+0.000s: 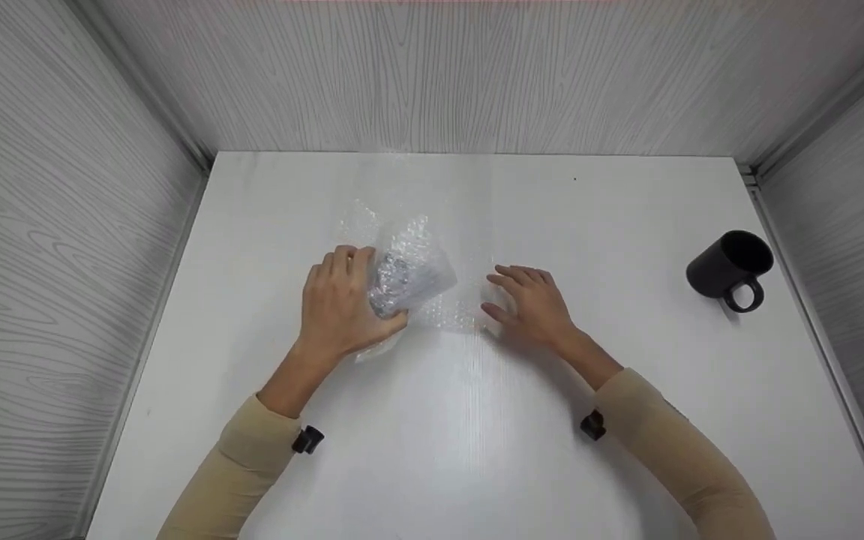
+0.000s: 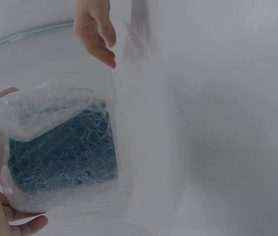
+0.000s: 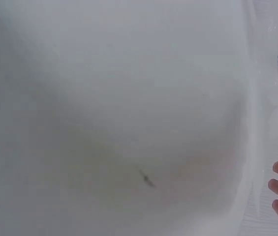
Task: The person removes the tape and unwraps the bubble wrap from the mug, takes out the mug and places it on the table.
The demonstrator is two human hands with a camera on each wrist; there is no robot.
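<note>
Nearest, two beige sleeves (image 1: 241, 465) reached over the white worktop (image 1: 627, 465). The left hand (image 1: 338, 307) curled its fingers round a dark object (image 2: 62, 150) half rolled in bubble wrap (image 1: 409, 274), left of centre. The right hand (image 1: 533, 304) lay flat, fingers relaxed, on the loose sheet. Wrapping looked partly done; a tail remained. A black mug (image 1: 728, 266) stood far right.

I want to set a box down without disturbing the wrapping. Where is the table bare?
Bare: the near strip of table between the sleeves, and the stretch between the right hand and the black mug. Crowded: mid-table, where the left hand grips the bubble-wrapped item on the bubble wrap sheet.
</note>
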